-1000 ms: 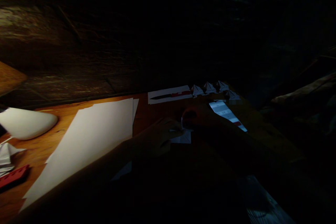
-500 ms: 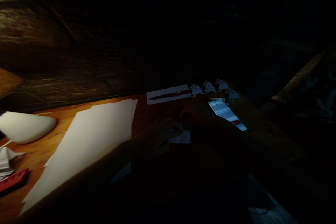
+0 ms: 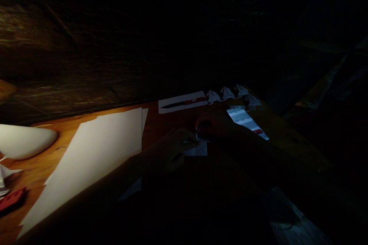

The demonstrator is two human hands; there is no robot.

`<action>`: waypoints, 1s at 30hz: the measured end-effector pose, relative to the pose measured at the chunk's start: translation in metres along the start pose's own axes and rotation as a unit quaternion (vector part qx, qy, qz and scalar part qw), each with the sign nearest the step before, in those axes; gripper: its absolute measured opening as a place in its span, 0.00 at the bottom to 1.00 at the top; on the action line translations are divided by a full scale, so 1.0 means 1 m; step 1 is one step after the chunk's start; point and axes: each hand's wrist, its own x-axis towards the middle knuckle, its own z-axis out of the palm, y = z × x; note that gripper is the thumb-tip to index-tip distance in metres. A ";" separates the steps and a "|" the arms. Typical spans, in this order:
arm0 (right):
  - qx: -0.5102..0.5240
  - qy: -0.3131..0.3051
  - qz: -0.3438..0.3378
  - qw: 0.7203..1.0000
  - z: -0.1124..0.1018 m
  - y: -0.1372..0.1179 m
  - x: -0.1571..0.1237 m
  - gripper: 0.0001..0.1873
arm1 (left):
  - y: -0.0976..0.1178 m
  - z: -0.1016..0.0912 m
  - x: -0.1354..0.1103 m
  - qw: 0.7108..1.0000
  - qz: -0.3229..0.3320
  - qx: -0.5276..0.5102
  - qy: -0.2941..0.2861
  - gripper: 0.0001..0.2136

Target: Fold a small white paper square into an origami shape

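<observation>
Left hand (image 3: 177, 143) pinched a small folded paper (image 3: 199, 150) on the table (image 3: 152, 124); my right hand (image 3: 214, 125) was close beside it, fingers curled at the paper's upper edge, grip too dark to tell. Phone (image 3: 247, 122) lay lit near my right hand, knife (image 3: 191, 101) on a paper strip (image 3: 179, 98) farther back, folded paper shapes (image 3: 226, 93) by its handle, white sheets (image 3: 110, 139) to my left.

The left hand (image 3: 176, 144) and right hand (image 3: 214, 125) hold a folded paper (image 3: 199, 149). Beyond lie a knife (image 3: 194, 100) and 4 paper shapes (image 3: 227, 93); a lit phone (image 3: 243, 119) sits right, white sheets (image 3: 106, 141) left.
</observation>
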 end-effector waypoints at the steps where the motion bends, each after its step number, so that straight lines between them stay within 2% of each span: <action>1: 0.006 0.000 0.000 1.000 0.000 0.000 0.000 0.05 | 0.000 0.000 0.000 1.000 0.000 0.001 -0.001 0.33; 6: 0.015 0.001 -0.006 1.000 0.002 0.003 0.001 0.05 | -0.001 0.002 -0.001 1.000 0.006 0.010 0.002 0.35; 15: -0.054 -0.018 0.004 0.998 0.005 0.005 0.004 0.06 | 0.001 0.000 0.000 1.000 -0.006 -0.006 0.000 0.33; 21: -0.064 -0.019 0.009 0.998 0.008 0.004 0.006 0.07 | 0.001 0.000 0.000 1.000 -0.009 -0.019 0.004 0.33; 30: -0.056 0.010 0.065 0.996 0.006 -0.009 0.004 0.08 | 0.000 0.001 -0.001 1.000 -0.007 0.001 -0.008 0.31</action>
